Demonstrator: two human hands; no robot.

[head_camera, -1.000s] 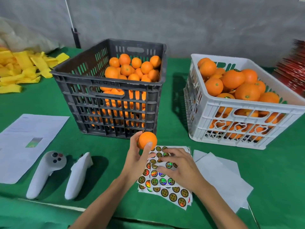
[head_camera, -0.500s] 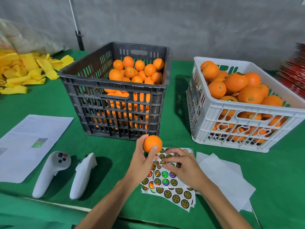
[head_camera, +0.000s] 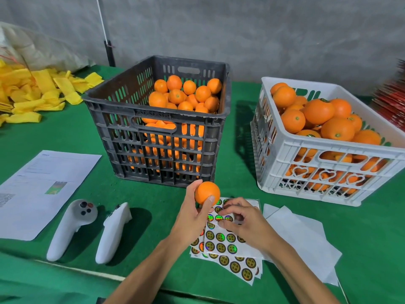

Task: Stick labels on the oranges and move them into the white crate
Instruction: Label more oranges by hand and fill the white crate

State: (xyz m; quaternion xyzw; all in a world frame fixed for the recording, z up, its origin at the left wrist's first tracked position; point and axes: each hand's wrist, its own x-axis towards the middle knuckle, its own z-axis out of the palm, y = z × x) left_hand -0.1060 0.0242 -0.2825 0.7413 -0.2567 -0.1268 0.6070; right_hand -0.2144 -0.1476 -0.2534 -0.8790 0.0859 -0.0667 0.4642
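My left hand point(head_camera: 192, 218) grips a small orange point(head_camera: 207, 192) between thumb and fingers, just above the near table edge. Beside it my right hand point(head_camera: 243, 222) rests with curled fingers on a stack of round holographic label sheets point(head_camera: 221, 244), fingertips pinching at a label in the upper rows. A dark grey crate point(head_camera: 153, 119) behind my hands holds many small oranges. The white crate point(head_camera: 328, 172) at the right is piled with larger oranges.
Two white hand controllers point(head_camera: 72, 227) point(head_camera: 114, 229) lie left of my hands. A printed paper sheet point(head_camera: 41, 189) lies at far left, yellow foam sleeves point(head_camera: 32, 93) at back left. Blank backing papers point(head_camera: 302, 238) lie right of the labels. Red packets point(head_camera: 392, 102) sit at far right.
My view has tilted so everything sits slightly lower and right. My hands stay in place, the left keeping the orange, the right fingers working at the label sheet.
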